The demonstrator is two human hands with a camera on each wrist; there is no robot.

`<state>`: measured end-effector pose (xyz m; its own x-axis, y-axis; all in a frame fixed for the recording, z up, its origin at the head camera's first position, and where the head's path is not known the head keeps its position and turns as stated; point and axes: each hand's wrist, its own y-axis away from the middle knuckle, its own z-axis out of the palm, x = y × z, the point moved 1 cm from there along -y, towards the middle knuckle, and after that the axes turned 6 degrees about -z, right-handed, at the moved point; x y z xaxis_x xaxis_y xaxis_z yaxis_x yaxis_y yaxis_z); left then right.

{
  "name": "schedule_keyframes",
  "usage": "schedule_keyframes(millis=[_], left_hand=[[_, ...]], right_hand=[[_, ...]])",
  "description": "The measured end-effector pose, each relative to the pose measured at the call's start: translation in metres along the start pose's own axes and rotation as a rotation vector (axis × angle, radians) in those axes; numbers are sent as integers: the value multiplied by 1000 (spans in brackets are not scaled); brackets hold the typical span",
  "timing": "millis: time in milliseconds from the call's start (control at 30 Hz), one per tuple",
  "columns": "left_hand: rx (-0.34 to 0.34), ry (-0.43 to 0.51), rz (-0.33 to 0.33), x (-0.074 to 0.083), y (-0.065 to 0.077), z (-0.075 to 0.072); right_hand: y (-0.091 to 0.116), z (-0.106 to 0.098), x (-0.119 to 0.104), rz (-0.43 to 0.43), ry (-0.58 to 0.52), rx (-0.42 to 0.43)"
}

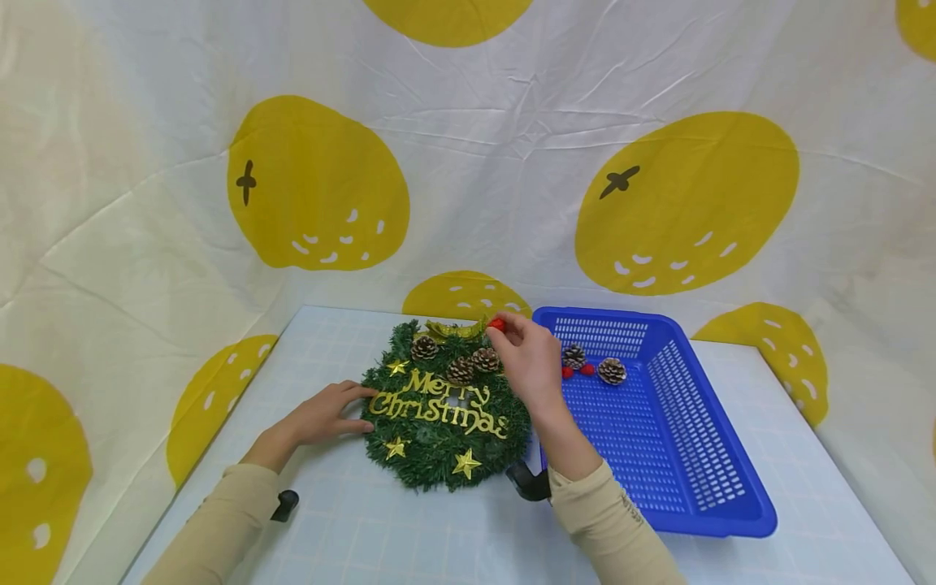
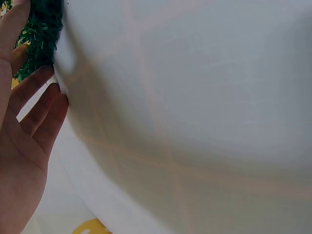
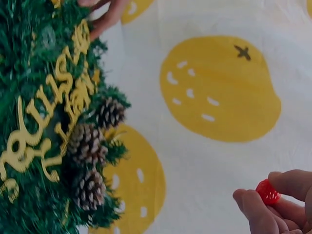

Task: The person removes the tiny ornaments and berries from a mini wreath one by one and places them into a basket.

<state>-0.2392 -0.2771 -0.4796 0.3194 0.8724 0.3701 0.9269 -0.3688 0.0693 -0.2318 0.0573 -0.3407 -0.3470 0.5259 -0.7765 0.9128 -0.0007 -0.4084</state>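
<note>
A green Christmas wreath [image 1: 431, 475] lies on the table with gold "Merry Christmas" lettering [image 1: 439, 410] across it. Gold stars [image 1: 466, 464] and three pine cones [image 1: 461, 370] sit on its tinsel, with a gold ribbon [image 1: 453, 330] at its top. My left hand [image 1: 322, 416] rests at the wreath's left edge, fingers spread and nearly straight; its fingertips meet the tinsel in the left wrist view. Above the wreath's upper right, my right hand [image 1: 532, 357] pinches a small red berry [image 3: 267, 192] with white specks between thumb and fingers.
Right of the wreath stands a blue plastic basket [image 1: 720, 414] holding two pine cones [image 1: 612, 371] and small red berries [image 1: 587, 370]. A white cloth [image 1: 483, 195] with yellow fruit prints hangs behind the pale table [image 1: 351, 528]. Black wrist mounts [image 1: 528, 481] stick out from both wrists.
</note>
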Motion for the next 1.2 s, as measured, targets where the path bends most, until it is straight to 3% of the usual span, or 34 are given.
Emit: schedule_keyframes(millis=[233,633,1200], left_hand=[[0,2,-2,-2,-1,2],[-2,2,-6,-1,0,0],[-2,11,-8,0,0,0]], right_hand=[[-18,-15,8,21,61,-31],[-51,-40,31,54,130,2],[-64,-60,95,175,241,3]])
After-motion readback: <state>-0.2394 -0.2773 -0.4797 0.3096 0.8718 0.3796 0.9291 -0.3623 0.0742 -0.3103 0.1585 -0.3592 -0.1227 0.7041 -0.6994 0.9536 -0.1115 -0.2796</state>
